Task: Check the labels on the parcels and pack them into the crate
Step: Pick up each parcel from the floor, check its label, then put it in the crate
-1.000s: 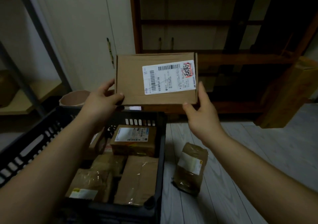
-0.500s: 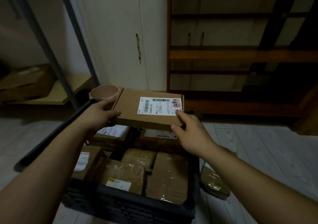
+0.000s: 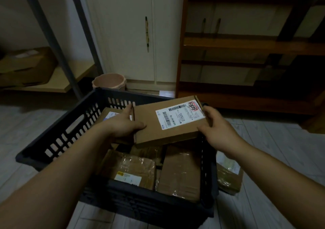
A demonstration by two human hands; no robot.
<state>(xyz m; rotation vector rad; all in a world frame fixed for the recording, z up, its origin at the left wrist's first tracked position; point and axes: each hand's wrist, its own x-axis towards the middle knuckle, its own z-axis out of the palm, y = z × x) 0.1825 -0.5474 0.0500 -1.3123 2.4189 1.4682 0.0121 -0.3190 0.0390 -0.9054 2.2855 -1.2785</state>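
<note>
A flat cardboard parcel (image 3: 151, 132) with a white barcode label (image 3: 179, 117) lies face up over the far right part of the black slatted crate (image 3: 61, 137). My left hand (image 3: 123, 125) grips its left edge, and my right hand (image 3: 216, 132) holds its right edge. Under it the crate holds several brown parcels, among them a taped one with a small label (image 3: 130, 169) and a plain one (image 3: 181, 172) by the right wall. Another wrapped parcel (image 3: 228, 176) lies on the floor right of the crate.
A pink bin (image 3: 109, 81) stands behind the crate, in front of a white cupboard (image 3: 133, 35). A dark wooden shelf unit (image 3: 246, 44) is at the back right. To the left, a low shelf with a grey metal post (image 3: 52, 40) carries a cardboard box (image 3: 26, 65).
Both hands have brought the labelled parcel down from chest height, where its label faced me, to lie flat just above the parcels in the crate.
</note>
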